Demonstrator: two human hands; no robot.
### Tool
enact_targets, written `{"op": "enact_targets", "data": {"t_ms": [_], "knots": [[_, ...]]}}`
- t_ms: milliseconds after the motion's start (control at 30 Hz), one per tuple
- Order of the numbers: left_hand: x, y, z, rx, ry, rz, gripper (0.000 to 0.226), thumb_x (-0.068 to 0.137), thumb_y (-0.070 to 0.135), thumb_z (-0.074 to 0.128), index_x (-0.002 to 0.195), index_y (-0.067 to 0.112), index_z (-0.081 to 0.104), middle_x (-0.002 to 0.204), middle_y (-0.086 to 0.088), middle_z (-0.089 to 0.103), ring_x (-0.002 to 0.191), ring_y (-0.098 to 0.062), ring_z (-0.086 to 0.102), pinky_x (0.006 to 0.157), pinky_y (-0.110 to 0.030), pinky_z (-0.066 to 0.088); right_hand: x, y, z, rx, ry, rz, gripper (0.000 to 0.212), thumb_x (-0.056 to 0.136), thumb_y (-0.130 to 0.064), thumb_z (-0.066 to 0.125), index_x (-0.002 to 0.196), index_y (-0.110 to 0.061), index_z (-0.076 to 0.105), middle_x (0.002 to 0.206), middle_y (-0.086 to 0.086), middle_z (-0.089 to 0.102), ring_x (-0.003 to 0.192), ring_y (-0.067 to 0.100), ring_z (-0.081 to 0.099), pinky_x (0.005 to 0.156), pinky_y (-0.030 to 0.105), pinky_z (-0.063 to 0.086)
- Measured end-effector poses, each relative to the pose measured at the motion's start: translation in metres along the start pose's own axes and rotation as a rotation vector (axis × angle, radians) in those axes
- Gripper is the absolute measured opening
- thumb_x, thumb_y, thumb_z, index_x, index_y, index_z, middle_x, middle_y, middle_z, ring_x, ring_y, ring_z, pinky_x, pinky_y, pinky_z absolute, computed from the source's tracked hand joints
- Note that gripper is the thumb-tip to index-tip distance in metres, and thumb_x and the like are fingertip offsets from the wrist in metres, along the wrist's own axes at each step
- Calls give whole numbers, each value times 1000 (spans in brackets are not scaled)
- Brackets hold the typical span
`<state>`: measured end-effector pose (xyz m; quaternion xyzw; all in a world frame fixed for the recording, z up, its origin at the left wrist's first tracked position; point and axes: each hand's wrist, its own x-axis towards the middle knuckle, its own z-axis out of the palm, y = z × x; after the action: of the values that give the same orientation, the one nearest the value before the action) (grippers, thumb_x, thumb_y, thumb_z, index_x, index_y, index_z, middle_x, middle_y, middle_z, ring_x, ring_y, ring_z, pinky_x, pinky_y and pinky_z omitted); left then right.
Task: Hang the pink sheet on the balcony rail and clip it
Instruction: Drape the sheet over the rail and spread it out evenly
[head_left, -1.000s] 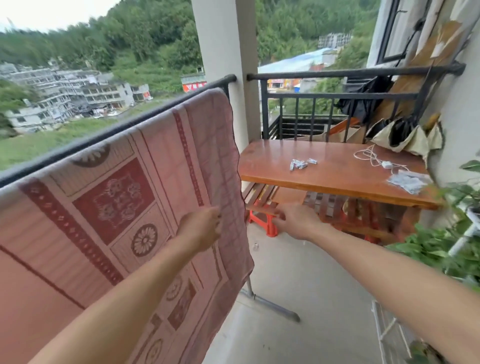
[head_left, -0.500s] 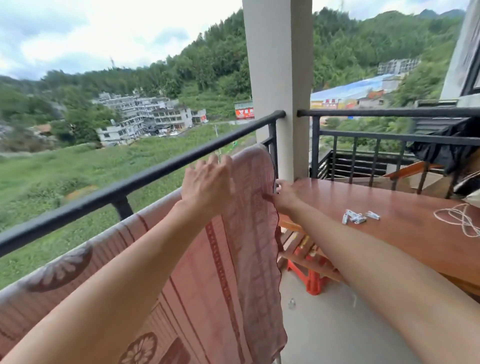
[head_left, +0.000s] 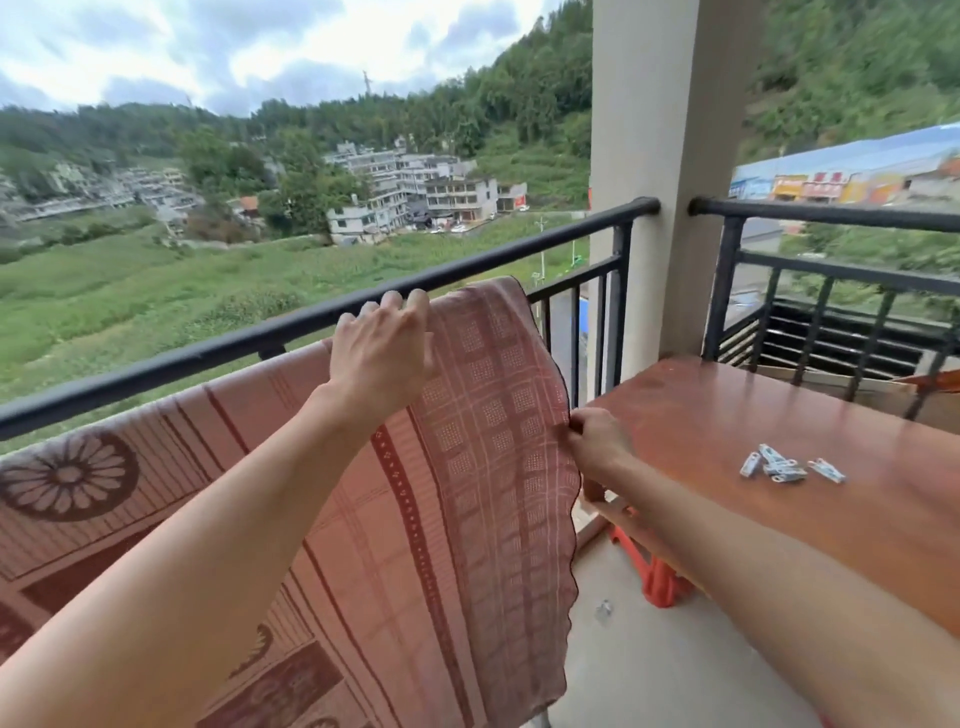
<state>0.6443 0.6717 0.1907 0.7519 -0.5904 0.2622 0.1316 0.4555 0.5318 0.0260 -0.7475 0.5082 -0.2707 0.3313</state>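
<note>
**Pink sheet** (head_left: 467, 519): patterned in dark red. Draped over a support hidden by the cloth, just inside the balcony rail (head_left: 311, 332), with the top fold sitting below the black top bar. Fills the frame from 9 o'clock round to 6 o'clock. Ends at centre in a scalloped side edge, hanging free.

**Left grip** (head_left: 382, 358): at 12 o'clock of the sheet, back of the hand toward the camera. Laid on the top fold, with fingers (head_left: 395, 304) reaching its crest just under the rail. Cannot tell whether clasping the fold or only pressing on it.

**Right grip** (head_left: 597, 441): at 3 o'clock of the sheet. Clenched on the side edge, pinching the hem, just in front of the bench's near corner.

**Bench** (head_left: 727, 405): reddish wood, at 3 o'clock of the frame, close beside the pillar (head_left: 660, 156).

**Clips** (head_left: 779, 465): small pale heap lying on the bench, at 3 o'clock of the right grip and well apart from the sheet.

**Red stool** (head_left: 660, 582): under the bench, at 5 o'clock of the right grip.

**Small pale item** (head_left: 602, 610): on the floor (head_left: 649, 670), at 6 o'clock of the right grip. Too small to name.

**Second railing** (head_left: 831, 213): black, right of the pillar, at 2 o'clock of the frame.
</note>
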Motion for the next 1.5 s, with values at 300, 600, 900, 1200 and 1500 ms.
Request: {"op": "enact_targets", "data": {"t_ms": [300,600,900,1200,1500], "knots": [[-1,2,10,108,-14,-49,33,96,24,46,127,11,47,116,-17,59,106,-37,56,88,-47,42,28,-105,-53,851,-221,15,32,85,-37,70,95,-8,65,82,4,69,70,19,65,61,28,51],[11,14,3,-17,-2,-86,35,99,38,41,121,14,52,118,-14,58,110,-36,53,93,-49,36,57,-129,-74,804,-74,-27,10,89,-18,67,82,-15,62,81,3,67,71,16,63,59,28,53],[20,39,4,-22,46,-45,29,98,33,44,112,11,56,114,-12,57,107,-32,52,91,-45,38,60,-75,-69,418,42,-70,10,87,-16,69,80,-19,62,82,4,67,71,18,64,58,29,50],[-7,168,88,-332,-171,192,23,96,28,47,105,14,62,97,-3,63,85,-24,62,66,-33,49,7,107,-103,-25,-110,171,4,87,-19,67,86,-16,69,88,4,70,74,16,67,67,34,58],[-5,265,223,-322,-647,343,26,94,31,45,114,20,58,113,-6,64,106,-29,60,78,-36,48,7,263,-131,-297,-170,465,13,83,-30,70,92,-21,68,95,2,71,83,19,68,79,35,57]]}}
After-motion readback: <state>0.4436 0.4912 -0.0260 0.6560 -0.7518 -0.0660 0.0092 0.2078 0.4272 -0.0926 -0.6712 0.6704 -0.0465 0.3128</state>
